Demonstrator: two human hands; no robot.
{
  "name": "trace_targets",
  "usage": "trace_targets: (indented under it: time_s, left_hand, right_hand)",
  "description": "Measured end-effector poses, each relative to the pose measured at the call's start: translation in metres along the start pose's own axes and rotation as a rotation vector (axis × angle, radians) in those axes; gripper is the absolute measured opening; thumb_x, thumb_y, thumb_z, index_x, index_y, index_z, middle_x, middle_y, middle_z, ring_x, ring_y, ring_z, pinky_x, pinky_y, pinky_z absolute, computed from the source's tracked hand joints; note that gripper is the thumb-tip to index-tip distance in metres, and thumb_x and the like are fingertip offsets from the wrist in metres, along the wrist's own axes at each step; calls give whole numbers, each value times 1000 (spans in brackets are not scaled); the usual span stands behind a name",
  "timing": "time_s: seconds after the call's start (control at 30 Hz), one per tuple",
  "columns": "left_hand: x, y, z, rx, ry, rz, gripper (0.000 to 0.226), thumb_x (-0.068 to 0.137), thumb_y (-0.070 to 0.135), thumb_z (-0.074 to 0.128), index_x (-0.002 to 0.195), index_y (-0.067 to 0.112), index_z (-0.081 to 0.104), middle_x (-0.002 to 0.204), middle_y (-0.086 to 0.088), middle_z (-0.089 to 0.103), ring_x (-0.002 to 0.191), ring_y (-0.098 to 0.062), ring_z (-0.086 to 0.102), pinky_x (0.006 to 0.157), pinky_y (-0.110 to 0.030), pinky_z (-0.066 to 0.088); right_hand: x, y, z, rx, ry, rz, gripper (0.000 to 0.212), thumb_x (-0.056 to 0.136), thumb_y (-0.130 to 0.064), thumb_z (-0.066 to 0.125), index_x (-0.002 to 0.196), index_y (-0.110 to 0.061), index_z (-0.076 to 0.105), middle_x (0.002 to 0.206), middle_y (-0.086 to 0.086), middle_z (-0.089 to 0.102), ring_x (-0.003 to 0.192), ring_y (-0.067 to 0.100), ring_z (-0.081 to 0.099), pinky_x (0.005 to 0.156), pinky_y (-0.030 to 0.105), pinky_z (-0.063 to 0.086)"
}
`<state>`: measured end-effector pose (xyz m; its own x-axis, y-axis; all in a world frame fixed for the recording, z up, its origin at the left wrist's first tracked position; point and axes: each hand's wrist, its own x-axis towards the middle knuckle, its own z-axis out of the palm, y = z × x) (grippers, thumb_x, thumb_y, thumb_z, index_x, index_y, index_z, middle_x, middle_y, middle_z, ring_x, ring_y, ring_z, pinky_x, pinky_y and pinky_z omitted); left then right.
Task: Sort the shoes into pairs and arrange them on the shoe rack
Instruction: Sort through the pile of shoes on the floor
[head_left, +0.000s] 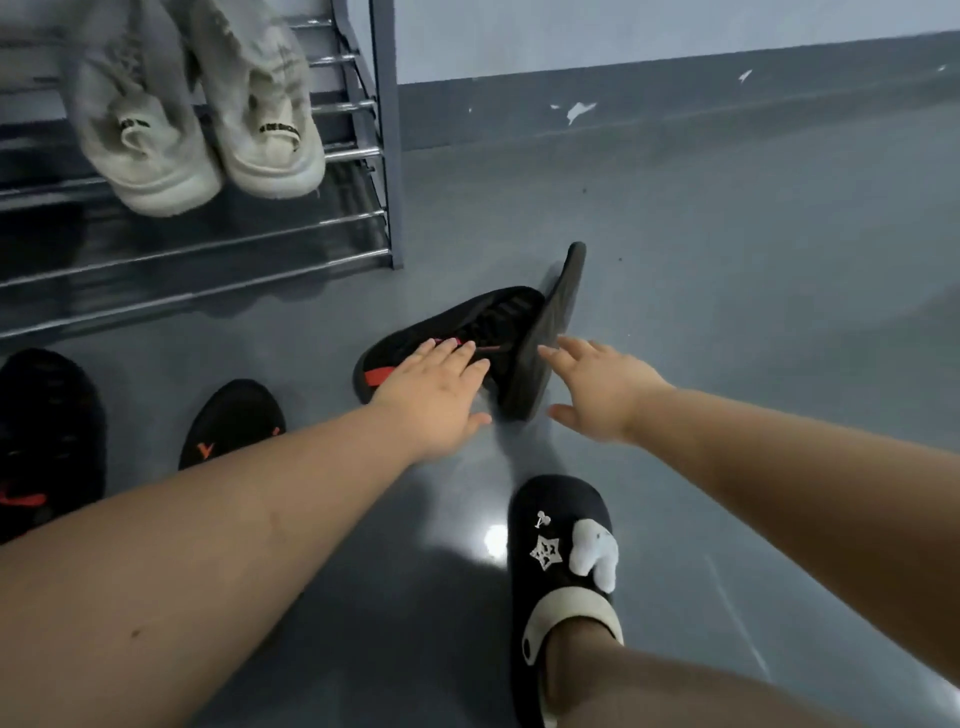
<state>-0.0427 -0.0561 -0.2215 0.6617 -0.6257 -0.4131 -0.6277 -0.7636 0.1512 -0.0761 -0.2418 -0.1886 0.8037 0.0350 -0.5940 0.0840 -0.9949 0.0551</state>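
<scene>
From the head view, my left hand (434, 395) lay flat and relaxed on the black sneaker (457, 332) on the floor; its mate (545, 338) stood tipped on edge, just beyond my released right hand (597, 387).

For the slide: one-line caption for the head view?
Both open hands, left hand and right hand, reach for two black sneakers on the floor; white pair already on the shoe rack.
</scene>
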Motion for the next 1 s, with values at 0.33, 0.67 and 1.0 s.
trace_targets:
  time_s: [0.33, 0.67, 1.0]
  left_hand:
    - [57, -2, 26, -135, -22, -6, 60, 97, 47, 35, 150, 27, 17, 160, -8, -10, 148, -24, -8, 119, -36, -3]
    - [71, 42, 59, -200, -49, 193, 61, 98, 47, 32, 149, 38, 2, 159, -4, -16, 146, -21, -18, 118, -35, -10]
    - [78, 51, 51, -164, -89, 134, 67, 98, 46, 33, 152, 21, 2, 160, -5, -7, 148, -20, -5, 119, -33, -4]
  right_hand:
    - [47, 18, 47, -9, 79, -68, 67, 96, -55, 30, 152, -32, 1, 161, -1, -9, 148, 23, -5, 118, 39, 12]
    - [9, 34, 118, 684, 375, 240, 65, 94, -45, 45, 150, -20, 23, 156, -1, 26, 143, 17, 27, 115, 32, 27]
    - [14, 36, 131, 891, 400, 415, 76, 91, -45, 54, 151, -22, 14, 155, 3, 27, 140, 19, 32, 109, 37, 35]
